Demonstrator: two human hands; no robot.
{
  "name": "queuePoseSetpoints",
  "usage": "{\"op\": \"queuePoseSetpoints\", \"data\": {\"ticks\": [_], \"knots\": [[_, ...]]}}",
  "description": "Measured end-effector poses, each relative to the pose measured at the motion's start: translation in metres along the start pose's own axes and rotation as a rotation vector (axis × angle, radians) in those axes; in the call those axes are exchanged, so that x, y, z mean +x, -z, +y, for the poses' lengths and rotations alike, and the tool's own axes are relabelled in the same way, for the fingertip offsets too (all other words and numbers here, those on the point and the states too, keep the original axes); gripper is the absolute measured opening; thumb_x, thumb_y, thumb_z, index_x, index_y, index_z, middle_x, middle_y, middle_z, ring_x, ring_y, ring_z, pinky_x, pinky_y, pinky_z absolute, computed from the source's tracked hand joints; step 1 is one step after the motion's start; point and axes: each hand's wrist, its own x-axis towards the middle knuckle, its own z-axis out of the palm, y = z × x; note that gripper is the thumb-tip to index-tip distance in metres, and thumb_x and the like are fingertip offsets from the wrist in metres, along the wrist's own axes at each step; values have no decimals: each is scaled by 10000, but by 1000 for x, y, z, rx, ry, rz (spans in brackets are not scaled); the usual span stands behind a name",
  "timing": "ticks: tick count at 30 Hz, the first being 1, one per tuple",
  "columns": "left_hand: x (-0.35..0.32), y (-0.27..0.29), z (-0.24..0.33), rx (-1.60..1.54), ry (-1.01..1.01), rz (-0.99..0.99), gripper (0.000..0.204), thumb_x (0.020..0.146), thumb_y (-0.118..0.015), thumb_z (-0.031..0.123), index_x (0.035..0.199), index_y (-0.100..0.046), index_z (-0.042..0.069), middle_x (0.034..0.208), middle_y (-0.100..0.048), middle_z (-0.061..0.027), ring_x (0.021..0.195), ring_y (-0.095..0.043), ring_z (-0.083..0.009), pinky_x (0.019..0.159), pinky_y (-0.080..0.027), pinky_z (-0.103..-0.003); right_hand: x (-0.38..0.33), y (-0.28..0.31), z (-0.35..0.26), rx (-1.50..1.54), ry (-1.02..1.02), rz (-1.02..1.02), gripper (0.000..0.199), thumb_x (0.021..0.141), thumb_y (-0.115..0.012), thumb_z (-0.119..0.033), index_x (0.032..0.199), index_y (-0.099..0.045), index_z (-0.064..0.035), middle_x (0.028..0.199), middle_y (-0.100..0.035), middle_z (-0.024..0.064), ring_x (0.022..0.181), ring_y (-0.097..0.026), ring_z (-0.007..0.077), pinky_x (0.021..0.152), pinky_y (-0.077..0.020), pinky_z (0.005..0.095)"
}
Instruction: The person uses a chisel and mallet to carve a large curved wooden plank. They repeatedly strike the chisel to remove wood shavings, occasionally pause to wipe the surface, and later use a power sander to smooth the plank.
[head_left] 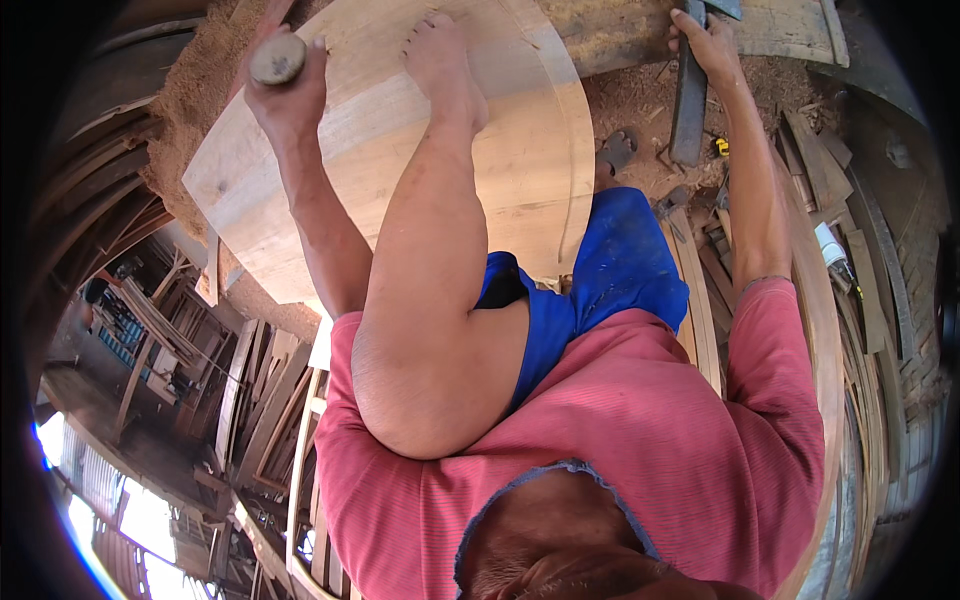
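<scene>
My left hand (288, 98) is closed around a tool with a round, worn wooden end (278, 60), seen end-on at the upper left. The rest of that tool is mostly hidden, so its kind does not show. Under it lies a large pale wooden panel (350, 170) with a curved edge, and my bare left foot (440, 65) rests on top of this panel. At the upper right, my right hand (712, 48) is closed on a dark hammer-like tool (690, 110). The tool's dark head is partly cut off at the picture's top.
Sawdust and shavings (195, 110) lie along the panel's left side. A thick wooden plank (770, 35) runs across the top right. A sandal (618, 150) and a small yellow object (721, 147) lie on the ground. Timber offcuts (825, 170) pile up at right.
</scene>
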Motion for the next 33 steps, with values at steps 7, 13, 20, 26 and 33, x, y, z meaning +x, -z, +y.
{"op": "queuePoseSetpoints", "data": {"ticks": [7,13,20,26,33], "knots": [[-61,-66,-53,849,125,-183,317,1026,-510,356,1092,-659,84,1069,-709,-68,1006,-668,-188,839,-539,-418,14,-9,15,-811,197,187,593,937,-672,-500,1134,-623,57,1006,-712,271,944,-710,429,818,-566,507],[-71,-86,-74,1316,26,-153,238,1029,-546,286,1080,-669,89,1074,-714,-73,1002,-686,-192,828,-552,-397,-28,-27,-67,-981,-66,133,582,924,-673,-427,1296,-585,11,1313,-583,268,1232,-568,457,1002,-489,537],[-70,-71,-50,1227,50,-118,180,942,-577,130,1093,-667,90,1038,-727,-91,935,-717,-253,773,-576,-376,-42,-50,-77,-921,395,199,592,917,-711,-367,1338,-536,10,1265,-542,297,1221,-523,465,996,-454,546],[-67,-61,-54,1163,116,-142,199,938,-584,122,1118,-663,87,1028,-731,-84,952,-715,-260,811,-569,-390,-27,-150,-121,-923,240,-201,675,904,-719,-430,1384,-495,-12,1246,-606,310,1167,-603,451,979,-497,518],[-58,-62,-53,1051,153,-164,179,921,-596,95,1092,-645,80,1035,-725,-113,975,-697,-295,827,-555,-418,-16,-208,-124,-791,138,-164,695,877,-720,-551,1284,-508,-29,1147,-661,260,1093,-648,443,904,-519,533]]}}
